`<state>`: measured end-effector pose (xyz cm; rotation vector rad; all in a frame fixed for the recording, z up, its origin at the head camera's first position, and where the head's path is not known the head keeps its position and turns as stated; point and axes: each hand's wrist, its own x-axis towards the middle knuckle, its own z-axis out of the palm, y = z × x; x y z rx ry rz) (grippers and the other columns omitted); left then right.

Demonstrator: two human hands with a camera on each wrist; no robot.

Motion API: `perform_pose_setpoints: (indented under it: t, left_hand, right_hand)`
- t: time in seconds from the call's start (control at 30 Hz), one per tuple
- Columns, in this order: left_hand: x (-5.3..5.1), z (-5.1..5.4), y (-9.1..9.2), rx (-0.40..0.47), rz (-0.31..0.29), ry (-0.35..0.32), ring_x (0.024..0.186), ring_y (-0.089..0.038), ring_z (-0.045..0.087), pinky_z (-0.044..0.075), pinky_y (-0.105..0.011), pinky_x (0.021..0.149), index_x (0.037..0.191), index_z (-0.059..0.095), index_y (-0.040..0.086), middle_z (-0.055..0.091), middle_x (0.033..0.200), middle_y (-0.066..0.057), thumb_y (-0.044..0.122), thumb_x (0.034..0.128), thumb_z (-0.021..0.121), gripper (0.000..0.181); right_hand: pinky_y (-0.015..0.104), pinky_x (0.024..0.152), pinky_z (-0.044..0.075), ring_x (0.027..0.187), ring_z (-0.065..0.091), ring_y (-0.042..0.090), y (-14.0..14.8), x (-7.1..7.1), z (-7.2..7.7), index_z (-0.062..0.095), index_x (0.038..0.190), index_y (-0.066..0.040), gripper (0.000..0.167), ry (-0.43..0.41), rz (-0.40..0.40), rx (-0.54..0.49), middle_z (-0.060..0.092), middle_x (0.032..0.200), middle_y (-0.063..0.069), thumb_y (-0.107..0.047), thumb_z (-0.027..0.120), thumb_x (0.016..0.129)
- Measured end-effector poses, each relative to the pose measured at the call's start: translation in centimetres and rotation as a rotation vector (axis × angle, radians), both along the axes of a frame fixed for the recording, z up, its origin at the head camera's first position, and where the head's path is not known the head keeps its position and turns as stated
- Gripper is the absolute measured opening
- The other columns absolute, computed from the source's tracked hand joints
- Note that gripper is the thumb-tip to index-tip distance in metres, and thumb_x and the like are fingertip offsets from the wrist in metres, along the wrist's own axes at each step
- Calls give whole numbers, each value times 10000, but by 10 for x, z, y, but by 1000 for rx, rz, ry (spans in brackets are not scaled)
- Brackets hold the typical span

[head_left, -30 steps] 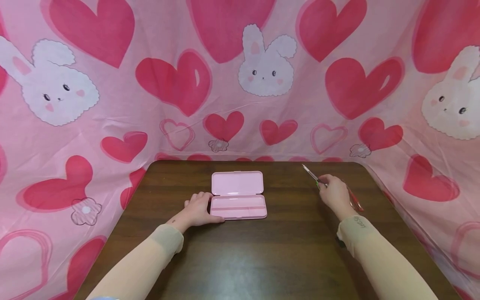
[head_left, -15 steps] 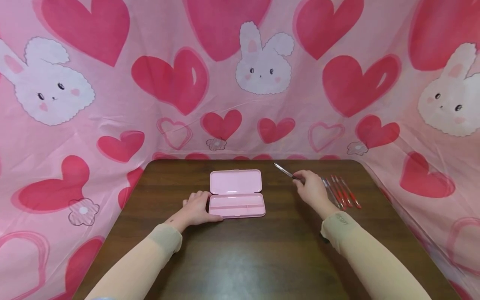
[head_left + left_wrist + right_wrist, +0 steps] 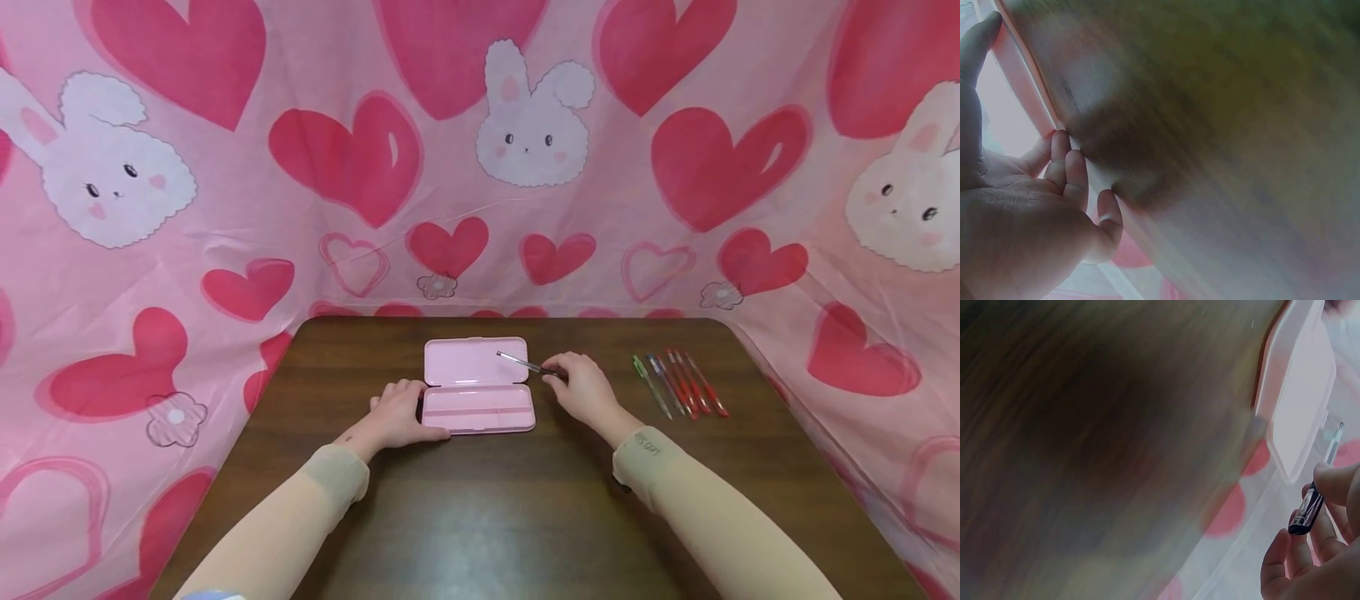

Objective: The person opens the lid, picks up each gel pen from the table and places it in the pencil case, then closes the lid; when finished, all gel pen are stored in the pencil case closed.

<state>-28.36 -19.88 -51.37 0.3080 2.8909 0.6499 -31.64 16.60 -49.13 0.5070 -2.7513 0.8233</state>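
Observation:
A pink pencil case (image 3: pixel 472 400) lies with its lid (image 3: pixel 465 363) folded back on the table. My left hand (image 3: pixel 396 417) holds the case's near left corner, thumb at the front edge and bent fingers along the left side. Just right of the case, my right hand (image 3: pixel 587 388) pinches a pen (image 3: pixel 522 362) between thumb and fingers. The pen is clear with a black end, and its tip points left over the lid. In the right wrist view the black end (image 3: pixel 1307 512) rests against the fingers. The case's bare compartments, split by thin dividers, show from above.
Several pens lie side by side on the right of the brown table (image 3: pixel 480 508): a green one (image 3: pixel 651 385), a clear one with a blue tip (image 3: pixel 666 383) and red ones (image 3: pixel 702 383). A pink heart-and-rabbit cloth (image 3: pixel 450 183) hangs around the table's back and sides.
My right hand has carried the pen leftward from beside the other pens to the case, uncovering those pens. My left hand stays at the case's corner.

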Motion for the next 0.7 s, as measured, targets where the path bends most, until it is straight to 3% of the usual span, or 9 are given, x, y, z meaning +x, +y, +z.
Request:
perform_pose_setpoints:
  t: [0.7]
  left_hand:
    - [0, 0, -1, -7, 5, -10, 1349, -321, 486, 407, -604, 1096, 1489, 560, 114, 610, 1429, -108, 742, 764, 876, 1009]
  right_hand:
    - [500, 1045, 576, 1112, 721, 305, -71, 1, -12, 840, 1082, -144, 96, -22, 173, 67, 834, 1128, 55, -133, 809, 992]
